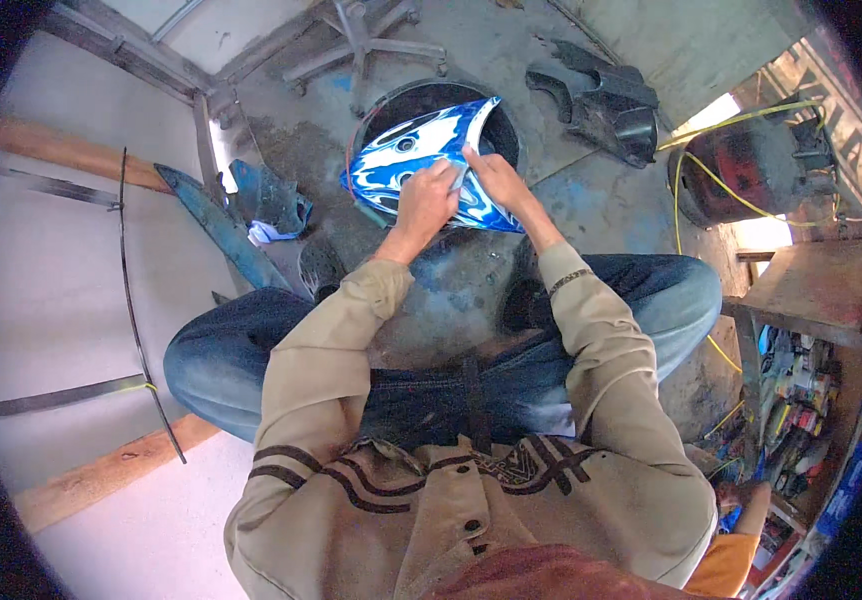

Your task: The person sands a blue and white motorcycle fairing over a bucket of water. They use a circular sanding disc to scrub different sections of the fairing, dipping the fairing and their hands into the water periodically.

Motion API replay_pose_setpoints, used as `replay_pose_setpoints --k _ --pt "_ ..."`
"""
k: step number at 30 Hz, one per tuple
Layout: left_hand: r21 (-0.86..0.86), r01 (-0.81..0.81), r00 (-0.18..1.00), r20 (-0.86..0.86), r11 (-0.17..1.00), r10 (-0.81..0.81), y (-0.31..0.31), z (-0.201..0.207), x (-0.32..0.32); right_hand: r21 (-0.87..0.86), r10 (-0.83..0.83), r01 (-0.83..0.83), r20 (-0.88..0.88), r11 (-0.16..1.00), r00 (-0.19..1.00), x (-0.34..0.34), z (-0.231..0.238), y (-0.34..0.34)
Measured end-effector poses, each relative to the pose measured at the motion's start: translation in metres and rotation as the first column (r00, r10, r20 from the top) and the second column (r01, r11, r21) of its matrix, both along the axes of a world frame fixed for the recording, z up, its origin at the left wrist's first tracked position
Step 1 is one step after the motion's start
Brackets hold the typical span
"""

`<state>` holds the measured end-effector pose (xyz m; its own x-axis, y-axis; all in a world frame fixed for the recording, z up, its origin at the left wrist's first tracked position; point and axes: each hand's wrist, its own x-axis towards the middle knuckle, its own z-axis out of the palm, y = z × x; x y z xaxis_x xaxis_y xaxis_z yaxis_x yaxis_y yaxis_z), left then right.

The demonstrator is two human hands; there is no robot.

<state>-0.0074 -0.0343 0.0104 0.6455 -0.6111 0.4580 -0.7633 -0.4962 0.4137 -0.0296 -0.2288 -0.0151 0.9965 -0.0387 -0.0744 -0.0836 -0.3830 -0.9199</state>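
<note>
Both hands are on the glossy blue-and-white panel [406,145], which sits over a round black basin [421,97] on the grey floor [596,215], right in front of the seated person. Here's the left hand [425,208], knuckles up over the panel's middle, fingers curled in tight; whether they pinch anything, I can't tell from this angle. Alongside, nearly touching it, the right hand [499,184] has the panel's near-right edge, fingers closed about it with the thumb lying on top, though the undersides are hidden. Just past the basin stands a grey wheeled chair base [359,47]. Over to the right, dark plastic parts [611,100] lie on the floor, then a red-and-black drum [736,180] with a yellow hose [677,205] looping across it. Left side now: a long blue curved piece [213,222] leans by the wall, a pale blue cloth-like item [276,233] beside it. And low on the right, near the packed shelves [801,400], another person's orange sleeve [726,566] pokes into view.
</note>
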Motion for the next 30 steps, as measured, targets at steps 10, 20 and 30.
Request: replay_pose_setpoints --k 10,20,30 --pt "-0.064 0.02 0.999 0.035 0.998 -0.018 0.0 0.008 0.003 0.027 -0.024 0.026 -0.07 0.999 0.997 0.002 -0.008 -0.003" --pt "-0.031 0.003 0.999 -0.047 1.0 -0.005 0.008 0.012 0.014 0.043 -0.061 0.064 -0.05 0.997 0.997 0.003 -0.011 -0.001" --pt "-0.059 -0.09 0.989 0.109 0.994 0.096 0.006 0.03 0.014 0.026 -0.045 0.047 -0.07 0.999 0.997 0.0 -0.002 -0.002"
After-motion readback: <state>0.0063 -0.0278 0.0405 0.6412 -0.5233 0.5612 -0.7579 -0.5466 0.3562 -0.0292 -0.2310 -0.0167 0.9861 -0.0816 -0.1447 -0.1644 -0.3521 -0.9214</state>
